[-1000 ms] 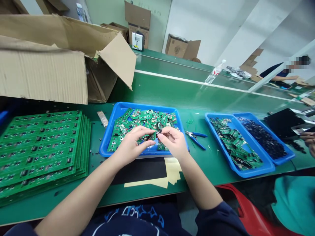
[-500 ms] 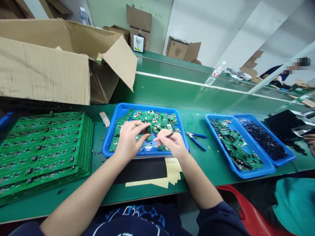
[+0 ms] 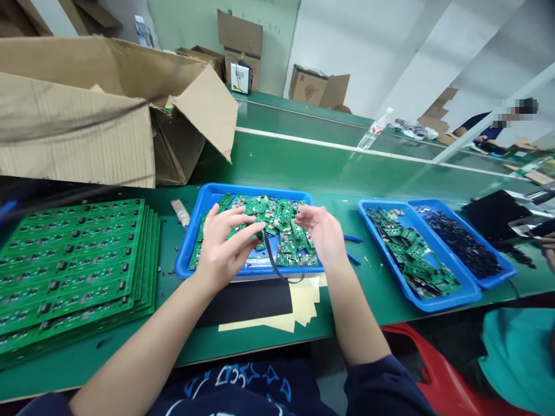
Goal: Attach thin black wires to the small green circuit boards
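Although the right hand (image 3: 323,234) held a slim dark tool in the earlier frame, I now see its fingers (image 3: 309,216) spread open and empty above the boards. The left hand (image 3: 223,248) sits over the blue plastic tray (image 3: 203,193), its fingers (image 3: 243,231) curled down onto the pile; I cannot tell whether they grip anything. A thin black strip (image 3: 272,260) drops from beneath them past the tray's near rim. Small green circuit boards (image 3: 277,222) lie heaped in that tray, at the centre of the frame, on the green surface (image 3: 373,283). Blue-handled pliers (image 3: 353,238) are now mostly hidden behind the right wrist.
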Demonstrator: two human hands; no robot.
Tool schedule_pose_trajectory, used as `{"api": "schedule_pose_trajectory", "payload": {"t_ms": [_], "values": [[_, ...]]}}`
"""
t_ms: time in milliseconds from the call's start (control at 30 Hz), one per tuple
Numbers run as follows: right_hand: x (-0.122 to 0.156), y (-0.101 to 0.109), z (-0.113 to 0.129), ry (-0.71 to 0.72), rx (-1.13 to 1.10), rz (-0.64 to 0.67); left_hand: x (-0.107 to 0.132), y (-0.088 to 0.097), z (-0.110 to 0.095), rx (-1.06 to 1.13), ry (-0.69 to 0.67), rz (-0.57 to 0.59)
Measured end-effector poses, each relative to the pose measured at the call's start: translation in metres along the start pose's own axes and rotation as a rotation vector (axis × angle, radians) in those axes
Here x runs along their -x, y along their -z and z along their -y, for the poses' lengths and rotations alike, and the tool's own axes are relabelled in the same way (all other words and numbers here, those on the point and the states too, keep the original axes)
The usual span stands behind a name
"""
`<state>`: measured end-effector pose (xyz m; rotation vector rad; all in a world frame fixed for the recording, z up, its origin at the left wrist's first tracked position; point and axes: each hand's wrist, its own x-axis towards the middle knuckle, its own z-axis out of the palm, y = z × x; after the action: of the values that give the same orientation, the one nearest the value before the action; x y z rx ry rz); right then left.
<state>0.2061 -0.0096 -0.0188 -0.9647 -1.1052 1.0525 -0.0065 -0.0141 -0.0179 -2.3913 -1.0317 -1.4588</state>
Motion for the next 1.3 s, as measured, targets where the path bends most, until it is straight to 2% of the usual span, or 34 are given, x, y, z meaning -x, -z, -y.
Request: {"api": "schedule_pose_trajectory", "payload": {"t_ms": [100,167,233,333,400,500,567,633,800,967,1133,1300], "values": [[0.009,-0.009,-0.001,-0.059,0.096,0.287,0.002,-0.003,0.0,-0.033,-0.04,0.003],[0.017,-0.016,-0.002,-0.083,0.147,0.393,0.003,-0.004,0.0,-0.047,-0.052,0.002],[0.023,-0.023,-0.004,-0.091,0.148,0.416,0.004,-0.005,-0.001,-0.054,-0.051,-0.002],[0.027,-0.03,-0.007,-0.137,0.025,0.422,0.004,-0.007,-0.001,-0.064,-0.019,-0.016],[0.026,-0.032,-0.01,-0.239,-0.124,0.461,0.005,-0.007,-0.002,-0.07,0.003,-0.02],[0.022,-0.033,-0.015,-0.479,-0.328,0.56,0.005,-0.005,-0.001,-0.055,0.025,0.024],[0.018,-0.032,-0.018,-0.606,-0.393,0.613,0.004,-0.004,0.0,-0.028,0.043,0.076],[0.015,-0.03,-0.019,-0.656,-0.403,0.634,0.003,-0.003,0.001,0.001,0.054,0.114],[0.014,-0.03,-0.017,-0.64,-0.334,0.529,0.003,-0.003,0.002,0.016,0.066,0.128],[0.018,-0.032,-0.018,-0.483,-0.217,0.39,0.005,-0.004,0.003,0.005,0.054,0.132],[0.017,-0.031,-0.018,-0.43,-0.202,0.443,0.006,-0.004,0.001,0.076,0.072,0.127],[0.017,-0.029,-0.015,-0.326,-0.085,0.465,0.0,-0.001,-0.003,0.286,0.172,0.224]]}}
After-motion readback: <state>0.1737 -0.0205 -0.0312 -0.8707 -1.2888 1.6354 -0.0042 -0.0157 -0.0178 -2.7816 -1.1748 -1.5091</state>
